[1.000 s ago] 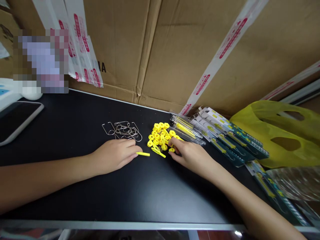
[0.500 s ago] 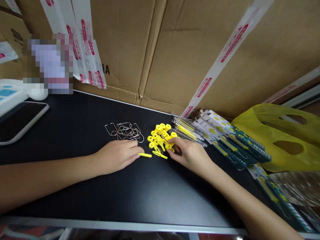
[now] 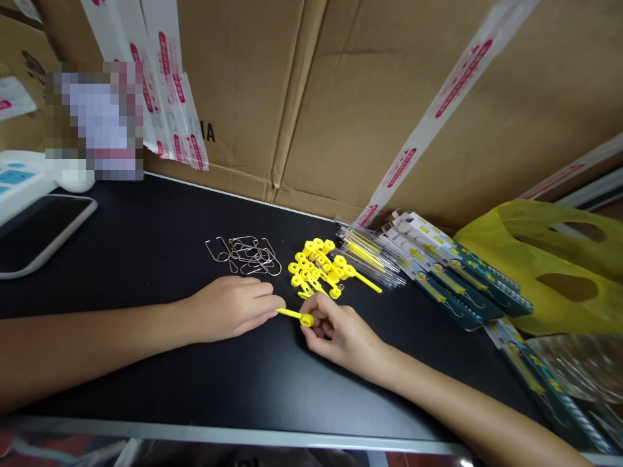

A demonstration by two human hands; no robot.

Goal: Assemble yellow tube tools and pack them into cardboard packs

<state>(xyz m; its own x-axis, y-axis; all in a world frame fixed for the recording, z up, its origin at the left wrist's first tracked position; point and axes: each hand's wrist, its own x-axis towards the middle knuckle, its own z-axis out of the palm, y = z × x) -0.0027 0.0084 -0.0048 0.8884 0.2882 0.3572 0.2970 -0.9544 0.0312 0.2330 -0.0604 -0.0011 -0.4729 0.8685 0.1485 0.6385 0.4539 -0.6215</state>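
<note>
Your left hand (image 3: 236,309) pinches a slim yellow plastic stick (image 3: 289,312) between thumb and fingertips, low over the black tabletop (image 3: 233,389). Your right hand (image 3: 348,337) has its thumb and fingers closed on a yellow plastic ring (image 3: 306,320) at the stick's right end; you cannot tell whether the two are joined. Just beyond your right hand lies a pile of yellow plastic parts (image 3: 318,263), with tangled metal wire hooks (image 3: 250,254) beyond your left.
</note>
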